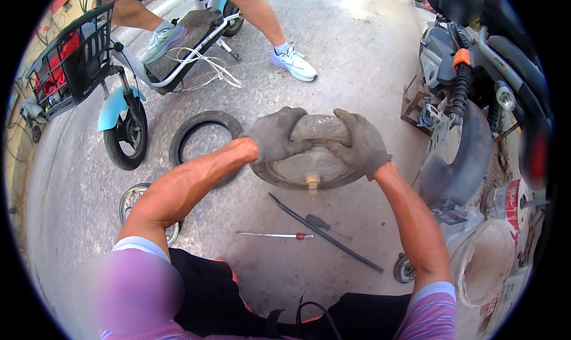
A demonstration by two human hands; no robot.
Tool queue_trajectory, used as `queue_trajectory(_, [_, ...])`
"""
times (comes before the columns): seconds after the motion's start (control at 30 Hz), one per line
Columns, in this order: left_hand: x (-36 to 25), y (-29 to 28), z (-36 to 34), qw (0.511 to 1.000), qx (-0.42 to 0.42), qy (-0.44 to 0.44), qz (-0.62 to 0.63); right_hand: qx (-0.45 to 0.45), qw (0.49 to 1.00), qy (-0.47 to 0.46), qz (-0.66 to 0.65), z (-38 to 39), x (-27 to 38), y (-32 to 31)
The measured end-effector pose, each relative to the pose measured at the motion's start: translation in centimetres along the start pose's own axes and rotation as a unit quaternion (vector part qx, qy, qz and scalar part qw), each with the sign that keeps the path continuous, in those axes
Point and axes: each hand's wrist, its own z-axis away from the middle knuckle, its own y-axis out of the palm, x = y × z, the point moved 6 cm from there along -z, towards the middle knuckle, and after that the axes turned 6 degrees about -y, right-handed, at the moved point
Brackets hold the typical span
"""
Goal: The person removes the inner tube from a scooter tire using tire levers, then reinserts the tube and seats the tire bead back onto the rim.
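Note:
My left hand (282, 135), in a dark grey work glove, grips the left side of a dusty tyre (319, 128) on a wheel (288, 169). My right hand (357, 144), also gloved, grips the tyre's right side, with fingers curled over its top. A yellowish axle stub (313, 185) sticks out toward me from the hub. Below the wheel on the pavement lie a long black bar (326, 233), a screwdriver (321, 223) and a thin metal rod with a red piece (273, 235). A loose black tyre (185, 137) lies left of the wheel.
A scooter with a basket (122, 111) stands upper left; a person's legs and shoes (294, 63) are beside it. A motorbike (476, 66) stands at the right, above buckets (488, 263). A metal rim (134, 197) lies left, a small round part (403, 268) lower right.

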Motion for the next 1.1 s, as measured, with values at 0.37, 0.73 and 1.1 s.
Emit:
queue_trajectory(0.37, [-0.5,-0.1,-1.0,0.999,-0.025,-0.024,-0.018,-0.022,0.997,0.065,0.023,-0.4,-0.1,0.6])
queue_trajectory(0.73, [0.6,-0.1,-2.7,0.997,-0.031,-0.07,-0.022,-0.01,0.995,0.088,0.044,-1.9,-1.5,1.5])
queue_trajectory(1.1, [2.0,-0.2,-1.1,0.999,-0.004,-0.046,0.0,-0.025,0.997,0.022,-0.068,0.0,-1.7,0.3])
